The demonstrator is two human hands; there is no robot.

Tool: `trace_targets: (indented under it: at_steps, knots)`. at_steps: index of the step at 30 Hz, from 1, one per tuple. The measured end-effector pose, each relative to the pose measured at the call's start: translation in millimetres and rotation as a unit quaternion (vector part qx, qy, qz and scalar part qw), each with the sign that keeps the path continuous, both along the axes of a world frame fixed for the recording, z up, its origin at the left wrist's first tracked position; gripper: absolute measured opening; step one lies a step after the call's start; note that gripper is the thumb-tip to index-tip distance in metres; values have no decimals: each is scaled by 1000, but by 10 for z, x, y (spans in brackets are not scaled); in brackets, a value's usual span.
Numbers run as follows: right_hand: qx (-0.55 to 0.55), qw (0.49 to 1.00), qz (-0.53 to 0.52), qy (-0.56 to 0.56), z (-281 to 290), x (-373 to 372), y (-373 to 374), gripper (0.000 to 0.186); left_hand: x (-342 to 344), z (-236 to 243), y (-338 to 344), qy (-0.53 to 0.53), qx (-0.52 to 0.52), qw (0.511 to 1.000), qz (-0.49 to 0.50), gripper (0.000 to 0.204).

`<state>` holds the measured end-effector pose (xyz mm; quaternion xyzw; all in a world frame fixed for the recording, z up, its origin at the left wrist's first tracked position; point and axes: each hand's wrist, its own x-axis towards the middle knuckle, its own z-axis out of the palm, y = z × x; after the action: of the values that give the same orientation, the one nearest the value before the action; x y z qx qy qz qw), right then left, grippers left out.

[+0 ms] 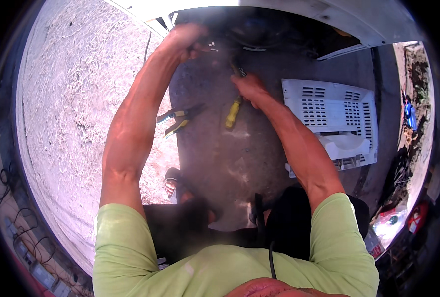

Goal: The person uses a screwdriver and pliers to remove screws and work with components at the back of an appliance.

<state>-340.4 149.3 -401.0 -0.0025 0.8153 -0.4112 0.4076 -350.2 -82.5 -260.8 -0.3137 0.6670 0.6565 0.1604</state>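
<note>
Head view: left hand (188, 37) reached into dark appliance opening (259, 29), finger state indiscernible. Right hand (248, 86) clenched black-handled tool (238, 69) below opening; tool judged rigid, light, best gripped at handle. Yellow screwdriver (233, 114), pliers (178, 120) lay on ground (220, 158).

You get hard daylight from above: the pale ground (76, 99) on your left is nearly washed out, and the white casing (329, 15) at the top edge glares. The dark opening (259, 29) under it sits in deep shade with a hazy veil, so detail around your left hand (190, 39) is soft. Your right hand (249, 86) shows sharper. Your body throws a dark shadow across the middle floor (230, 158). The fisheye bends straight edges toward the rim, a black ring frames the view, and the near shirt (220, 267) blurs.
</note>
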Motion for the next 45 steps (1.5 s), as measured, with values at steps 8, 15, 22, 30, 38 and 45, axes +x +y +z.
trace_targets:
  at_steps: [8, 15, 22, 30, 38, 45]
  knots:
    - [-103, 994, -39, -16, -73, 165, -17, 28, 26, 46, 25, -20, -11, 1000, 13, 23]
    - [-161, 974, -46, -150, -5, 27, 128, 21, 27, 133, 170, 15, -13, 998, 52, 19]
    - [-120, 978, 22, -169, 26, -168, 242, 25, -41, -28, -12, 8, -15, 1000, -4, 20]
    - [36, 978, 200, 55, 360, -482, 334, 35, 27, 128, 145, 6, -25, 1000, -6, 22]
    - [115, 950, 251, 148, 585, -428, 246, 43, -20, 50, 77, -14, -42, 999, -8, 21]
    - [121, 935, 304, 136, 697, -512, 206, 41, 1, 104, 143, -5, -47, 999, -6, 20]
